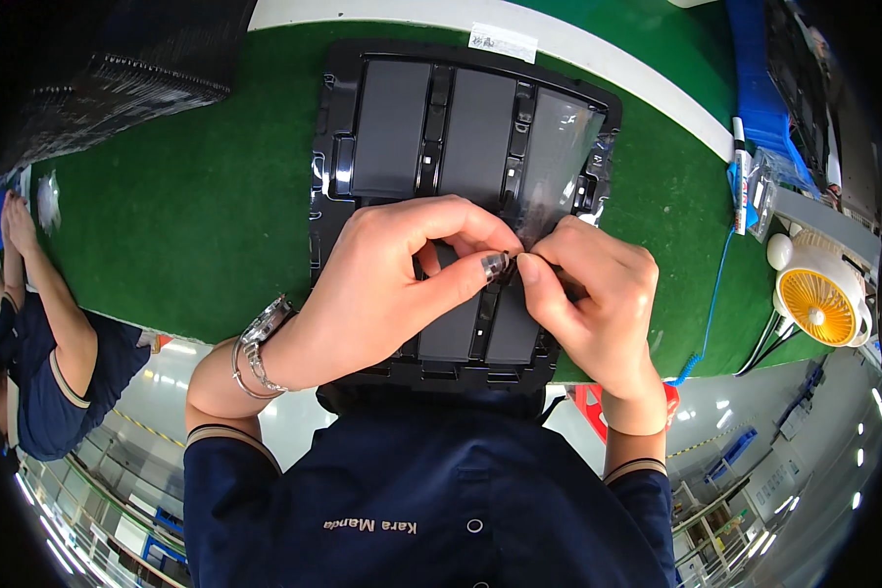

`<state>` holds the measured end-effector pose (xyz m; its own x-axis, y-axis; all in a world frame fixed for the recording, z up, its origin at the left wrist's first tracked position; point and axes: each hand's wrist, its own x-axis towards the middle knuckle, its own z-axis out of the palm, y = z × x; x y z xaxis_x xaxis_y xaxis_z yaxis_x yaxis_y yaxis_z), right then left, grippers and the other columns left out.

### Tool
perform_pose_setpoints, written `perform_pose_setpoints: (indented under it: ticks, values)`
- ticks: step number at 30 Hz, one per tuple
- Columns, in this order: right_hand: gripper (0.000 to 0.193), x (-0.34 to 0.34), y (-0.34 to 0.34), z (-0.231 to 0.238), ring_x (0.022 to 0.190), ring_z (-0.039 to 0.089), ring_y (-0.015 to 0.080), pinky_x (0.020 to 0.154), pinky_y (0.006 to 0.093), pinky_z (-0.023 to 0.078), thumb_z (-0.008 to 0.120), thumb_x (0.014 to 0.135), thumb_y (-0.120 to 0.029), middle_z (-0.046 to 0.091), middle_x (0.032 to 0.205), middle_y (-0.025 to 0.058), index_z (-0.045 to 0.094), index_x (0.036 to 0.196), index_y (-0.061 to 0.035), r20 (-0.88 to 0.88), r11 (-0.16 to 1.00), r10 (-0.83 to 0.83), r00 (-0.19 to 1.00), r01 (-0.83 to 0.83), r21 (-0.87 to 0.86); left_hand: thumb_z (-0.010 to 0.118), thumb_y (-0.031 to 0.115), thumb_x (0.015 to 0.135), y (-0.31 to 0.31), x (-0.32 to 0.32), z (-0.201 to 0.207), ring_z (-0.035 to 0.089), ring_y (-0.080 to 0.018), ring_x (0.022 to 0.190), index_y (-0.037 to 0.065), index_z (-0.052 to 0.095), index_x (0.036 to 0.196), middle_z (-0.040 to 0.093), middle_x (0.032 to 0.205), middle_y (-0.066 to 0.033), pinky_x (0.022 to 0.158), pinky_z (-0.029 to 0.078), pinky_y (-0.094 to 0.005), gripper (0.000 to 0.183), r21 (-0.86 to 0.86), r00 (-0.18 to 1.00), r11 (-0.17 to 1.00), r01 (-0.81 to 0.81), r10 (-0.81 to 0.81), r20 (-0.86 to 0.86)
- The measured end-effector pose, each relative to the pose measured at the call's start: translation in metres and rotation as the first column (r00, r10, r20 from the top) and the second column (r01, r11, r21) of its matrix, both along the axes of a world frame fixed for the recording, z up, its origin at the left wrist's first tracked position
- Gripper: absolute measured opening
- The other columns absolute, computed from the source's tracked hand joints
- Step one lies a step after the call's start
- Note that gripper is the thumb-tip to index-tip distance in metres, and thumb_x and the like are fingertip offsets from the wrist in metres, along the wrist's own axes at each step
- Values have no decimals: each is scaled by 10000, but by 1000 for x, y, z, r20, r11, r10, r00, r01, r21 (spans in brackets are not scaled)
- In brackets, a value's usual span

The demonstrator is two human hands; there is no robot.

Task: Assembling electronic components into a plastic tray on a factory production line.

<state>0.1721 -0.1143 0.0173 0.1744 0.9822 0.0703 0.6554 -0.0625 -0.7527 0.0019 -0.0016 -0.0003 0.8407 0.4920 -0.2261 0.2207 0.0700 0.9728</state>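
A black moulded plastic tray lies in front of me, with flat dark grey rectangular panels in its slots. Glossy, wrinkled clear film lies over the far right panel. Above the tray's middle, the fingertips of my left hand and my right hand meet in a pinch, just below the film's near end. A small dark, shiny strip sits on my left thumb tip. What is between the fingers is too small and covered to make out.
The tray stands on a green bench mat. At right are a marker pen, a blue coiled cord and a small white fan with a yellow grille. Stacked black trays stand at far left, and a co-worker's arm reaches the bench there.
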Motion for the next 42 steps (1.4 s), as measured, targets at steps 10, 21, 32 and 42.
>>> perform_pose_setpoints:
  ticks: [10,21,32,42]
  values:
    - [93,8,-1,2,524,484,53,490,242,378,692,839,-51,634,1083,85,658,778,12,-254,976,-215,943,214,-31,598,31,926,1,1,-3,612,-70,911,10,632,1097,660,995,-20,784,474,-221,175,-164,995,985,-50,63,79]
    - [239,96,-43,-12,657,509,51,574,242,380,602,922,-117,604,715,11,630,735,29,-274,893,-449,850,425,-145,709,106,806,23,-11,16,546,-283,1106,65,598,1171,621,1114,-68,919,486,-386,383,746,991,653,132,-76,-108]
    - [145,116,-35,-3,609,617,271,569,384,483,706,822,-146,631,804,54,646,729,-51,548,824,-567,616,414,387,770,172,726,61,-20,14,532,-241,1098,135,624,1091,566,1091,-29,915,449,-381,395,921,961,285,265,-159,-228]
    - [181,47,8,32,550,599,211,540,311,456,669,867,-134,626,671,105,641,761,10,3,937,-283,959,275,215,566,178,893,68,-11,10,628,-162,600,81,573,1250,644,706,-44,541,478,-293,370,584,1000,811,-28,28,10]
